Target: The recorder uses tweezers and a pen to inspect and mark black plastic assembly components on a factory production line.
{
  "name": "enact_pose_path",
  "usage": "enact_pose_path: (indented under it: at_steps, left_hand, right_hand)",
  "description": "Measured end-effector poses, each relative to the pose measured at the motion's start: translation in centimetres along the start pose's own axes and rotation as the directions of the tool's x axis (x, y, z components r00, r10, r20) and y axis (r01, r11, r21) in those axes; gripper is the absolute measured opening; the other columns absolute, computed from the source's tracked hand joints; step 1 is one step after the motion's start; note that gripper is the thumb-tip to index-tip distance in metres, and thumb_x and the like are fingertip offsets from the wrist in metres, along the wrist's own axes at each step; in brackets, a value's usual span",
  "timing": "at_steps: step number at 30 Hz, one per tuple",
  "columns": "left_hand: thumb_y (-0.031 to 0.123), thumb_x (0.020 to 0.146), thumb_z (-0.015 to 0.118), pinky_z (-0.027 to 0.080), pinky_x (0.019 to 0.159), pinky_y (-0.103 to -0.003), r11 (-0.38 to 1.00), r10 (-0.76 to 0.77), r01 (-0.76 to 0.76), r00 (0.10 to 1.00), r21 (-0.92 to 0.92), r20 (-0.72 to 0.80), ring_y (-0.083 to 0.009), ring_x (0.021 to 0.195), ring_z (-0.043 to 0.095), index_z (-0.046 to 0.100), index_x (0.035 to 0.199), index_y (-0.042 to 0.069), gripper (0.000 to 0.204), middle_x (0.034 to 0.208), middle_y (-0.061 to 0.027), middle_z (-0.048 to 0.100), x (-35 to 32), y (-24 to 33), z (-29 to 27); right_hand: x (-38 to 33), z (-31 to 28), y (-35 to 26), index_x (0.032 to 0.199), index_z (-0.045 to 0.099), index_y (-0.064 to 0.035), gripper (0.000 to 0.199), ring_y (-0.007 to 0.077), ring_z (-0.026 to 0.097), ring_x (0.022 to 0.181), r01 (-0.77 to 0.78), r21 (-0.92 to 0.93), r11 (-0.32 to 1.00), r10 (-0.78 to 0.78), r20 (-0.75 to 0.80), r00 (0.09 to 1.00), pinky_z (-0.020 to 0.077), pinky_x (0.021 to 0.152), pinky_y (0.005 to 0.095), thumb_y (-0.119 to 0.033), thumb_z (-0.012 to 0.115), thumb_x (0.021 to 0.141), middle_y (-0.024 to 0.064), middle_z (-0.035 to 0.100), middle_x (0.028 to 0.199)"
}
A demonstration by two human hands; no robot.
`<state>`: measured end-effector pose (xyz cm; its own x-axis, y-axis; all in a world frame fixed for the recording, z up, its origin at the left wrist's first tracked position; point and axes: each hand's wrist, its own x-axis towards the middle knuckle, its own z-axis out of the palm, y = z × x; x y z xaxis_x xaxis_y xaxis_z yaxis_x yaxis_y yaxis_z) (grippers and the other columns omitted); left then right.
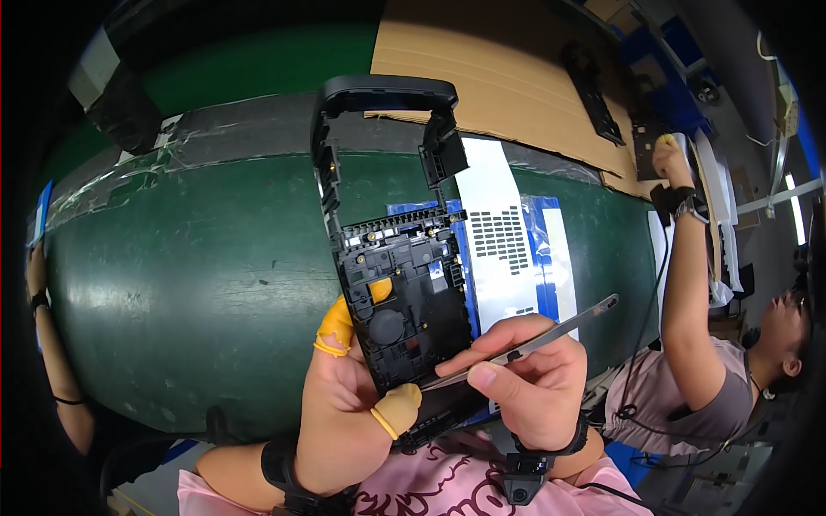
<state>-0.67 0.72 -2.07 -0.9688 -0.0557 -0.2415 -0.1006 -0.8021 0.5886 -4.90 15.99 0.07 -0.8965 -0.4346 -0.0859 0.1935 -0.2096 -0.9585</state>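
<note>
My left hand (pixel 340 421), with yellow finger cots on some fingers, is closed round a black plastic housing (pixel 404 301). The housing is tilted up above the table, with an open frame at its far end and ribs, brass-coloured inserts and a round recess in its near part. Metal tweezers (pixel 564 329) are pinched in my right hand (pixel 542 391). Their tips meet the housing's near edge, beside my left thumb. Whether anything small sits between the tips, I cannot tell.
A white sheet of black stickers (pixel 499 241) lies over blue sheeting (pixel 542 232) on the green table mat (pixel 215 284). Cardboard (pixel 482 64) covers the far side, bearing a long black part (pixel 594 95). People sit to the right (pixel 688 318) and left (pixel 60 370).
</note>
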Motion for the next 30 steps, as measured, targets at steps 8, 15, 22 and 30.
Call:
enact_pose_path:
  at_steps: [8,15,22,30]
  left_hand:
    - [-0.01,0.063,0.056,0.039,0.092,-0.036,0.998,0.052,-0.051,0.998,0.031,-0.026,-0.021,0.107,0.047,0.022,0.133,0.005,0.079,0.119,-0.0106,0.044,-0.4,0.4,0.0]
    - [0.008,0.075,0.057,0.038,0.093,-0.037,0.997,0.072,-0.076,0.984,-0.02,-0.162,-0.0215,0.107,0.048,0.034,0.127,0.006,0.057,0.117,-0.0089,0.048,0.2,0.6,0.7]
    - [0.017,0.084,0.051,0.039,0.093,-0.036,0.999,0.037,-0.044,0.979,-0.028,-0.199,-0.0201,0.105,0.049,0.039,0.124,0.004,0.043,0.114,-0.0081,0.05,0.7,-0.2,0.4]
    - [0.017,0.084,0.051,0.04,0.093,-0.037,0.999,0.006,-0.014,0.986,-0.048,-0.166,-0.021,0.107,0.049,0.039,0.124,0.005,0.044,0.117,-0.009,0.049,0.7,0.0,0.9]
  right_hand:
    - [0.4,-3.9,-3.0,0.099,0.053,0.0116,0.025,0.0269,0.062,0.084,0.192,0.059,0.98,-0.169,-0.277,0.946,0.0511,0.075,0.0344,-0.008,0.053,0.084,0.0292,0.055,0.103]
    - [0.6,-8.3,0.0,0.094,0.057,0.0071,0.017,0.0144,0.059,0.064,-0.071,-0.071,0.995,0.052,-0.241,0.969,0.0469,0.06,0.0232,-0.007,0.054,0.085,0.0132,0.062,0.078]
    - [0.4,-8.2,1.1,0.091,0.053,0.0034,0.01,0.0097,0.055,0.054,0.019,-0.127,0.992,-0.063,-0.354,0.933,0.0406,0.045,0.0185,-0.001,0.054,0.082,0.0099,0.06,0.07]
    - [0.3,-8.3,1.0,0.092,0.052,0.0035,0.011,0.0093,0.055,0.053,0.028,-0.117,0.993,-0.068,-0.347,0.935,0.0408,0.044,0.0174,-0.001,0.055,0.082,0.0101,0.059,0.068]
